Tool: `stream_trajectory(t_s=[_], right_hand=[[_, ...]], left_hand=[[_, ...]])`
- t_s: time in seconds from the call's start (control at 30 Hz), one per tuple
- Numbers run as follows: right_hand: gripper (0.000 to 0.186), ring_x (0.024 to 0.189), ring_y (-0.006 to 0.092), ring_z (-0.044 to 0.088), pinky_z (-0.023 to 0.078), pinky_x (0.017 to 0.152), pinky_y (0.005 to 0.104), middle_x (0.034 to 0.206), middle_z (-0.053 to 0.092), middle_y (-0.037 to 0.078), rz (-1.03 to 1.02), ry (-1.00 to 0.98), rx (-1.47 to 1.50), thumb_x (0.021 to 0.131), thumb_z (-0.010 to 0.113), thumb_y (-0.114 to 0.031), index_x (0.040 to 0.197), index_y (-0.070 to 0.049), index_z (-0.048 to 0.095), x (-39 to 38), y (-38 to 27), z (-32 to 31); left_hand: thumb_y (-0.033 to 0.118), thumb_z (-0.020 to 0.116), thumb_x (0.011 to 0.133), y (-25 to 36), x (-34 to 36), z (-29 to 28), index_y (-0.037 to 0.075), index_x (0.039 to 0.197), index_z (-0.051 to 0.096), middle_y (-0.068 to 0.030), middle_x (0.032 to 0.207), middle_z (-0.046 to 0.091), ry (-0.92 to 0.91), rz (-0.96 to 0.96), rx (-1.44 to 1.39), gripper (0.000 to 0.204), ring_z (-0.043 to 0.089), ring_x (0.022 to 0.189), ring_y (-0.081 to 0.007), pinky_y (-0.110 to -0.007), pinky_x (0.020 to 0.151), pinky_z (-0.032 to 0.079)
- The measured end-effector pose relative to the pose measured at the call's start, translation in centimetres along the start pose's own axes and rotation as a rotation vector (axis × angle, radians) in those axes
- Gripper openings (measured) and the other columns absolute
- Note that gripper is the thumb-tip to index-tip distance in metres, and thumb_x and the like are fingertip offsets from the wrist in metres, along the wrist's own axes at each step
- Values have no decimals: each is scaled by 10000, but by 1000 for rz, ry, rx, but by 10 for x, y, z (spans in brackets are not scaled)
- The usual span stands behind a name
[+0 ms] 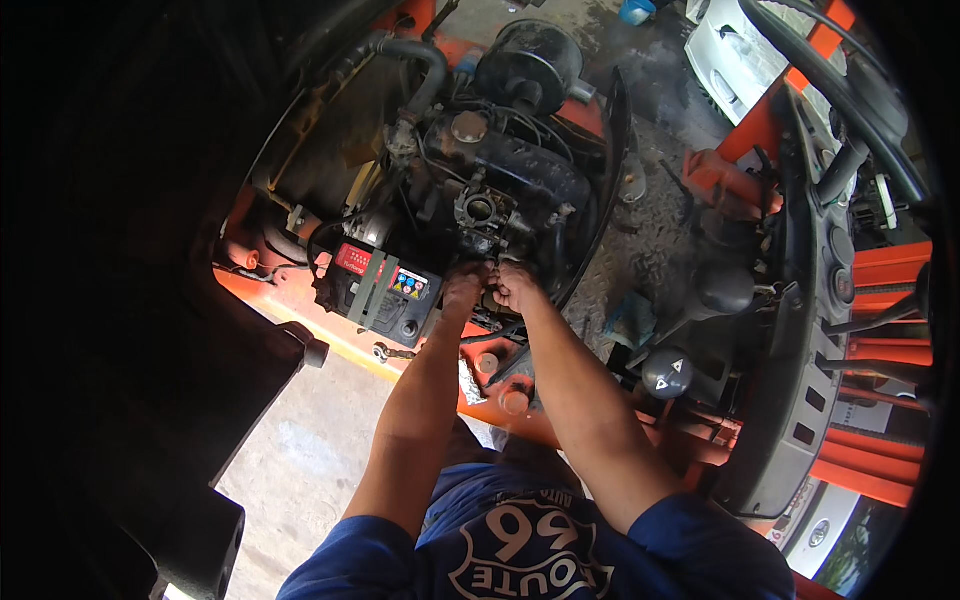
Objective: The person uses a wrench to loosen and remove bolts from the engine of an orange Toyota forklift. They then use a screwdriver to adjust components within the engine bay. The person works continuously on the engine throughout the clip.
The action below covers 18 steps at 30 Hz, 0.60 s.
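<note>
Both my arms reach forward into an open engine bay, and my hands meet below the carburetor [480, 210], which has a round open throat. My left hand [465, 285] is closed, its fingertips pressed together beside the right edge of the battery [385, 292]. Close by it, my right hand [514, 286] is closed too, fingers curled in at the same spot. Whatever they grip is small and hidden by the fingers. Behind the carburetor lies the black engine cover [535, 172] with a brown round cap [468, 126].
A black round air cleaner [530, 65] sits at the far side. To the right are a floor plate, a black lever knob [667, 373] and a dashboard panel [815, 290]. The orange body edge [300, 325] runs along the near left. Two rusty caps [515, 402] stand near my forearms.
</note>
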State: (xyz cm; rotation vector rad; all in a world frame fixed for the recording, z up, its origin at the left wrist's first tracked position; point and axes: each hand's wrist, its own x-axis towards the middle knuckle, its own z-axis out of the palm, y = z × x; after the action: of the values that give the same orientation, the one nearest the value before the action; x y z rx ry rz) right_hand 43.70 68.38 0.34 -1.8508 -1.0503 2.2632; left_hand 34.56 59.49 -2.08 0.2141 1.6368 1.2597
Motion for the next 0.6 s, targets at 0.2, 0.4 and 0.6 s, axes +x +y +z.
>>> stream_trajectory(t_s=[0.2,0.4,0.6], right_hand=[[265,597,111,440,443,589,324,769,559,-12,32,1,46,1030,450,-330,905,-163,612,2,-1,2],[263,595,105,439,508,664,386,730,537,-31,100,-3,96,1019,462,-331,885,-159,607,-19,-9,0],[371,532,88,408,487,631,349,674,518,-45,55,13,99,1040,438,-385,823,-132,599,-14,-6,2]], left_hand=[[309,787,845,2,-5,2,66,1046,710,-16,942,726,26,-7,-65,325,658,830,-110,-288,718,485],[364,772,856,6,-5,0,60,1051,717,-17,907,726,-16,0,-18,365,653,799,-121,-283,698,488],[343,781,849,7,-6,1,69,1055,718,-11,904,719,-8,-4,-78,348,640,782,-104,-276,685,485]])
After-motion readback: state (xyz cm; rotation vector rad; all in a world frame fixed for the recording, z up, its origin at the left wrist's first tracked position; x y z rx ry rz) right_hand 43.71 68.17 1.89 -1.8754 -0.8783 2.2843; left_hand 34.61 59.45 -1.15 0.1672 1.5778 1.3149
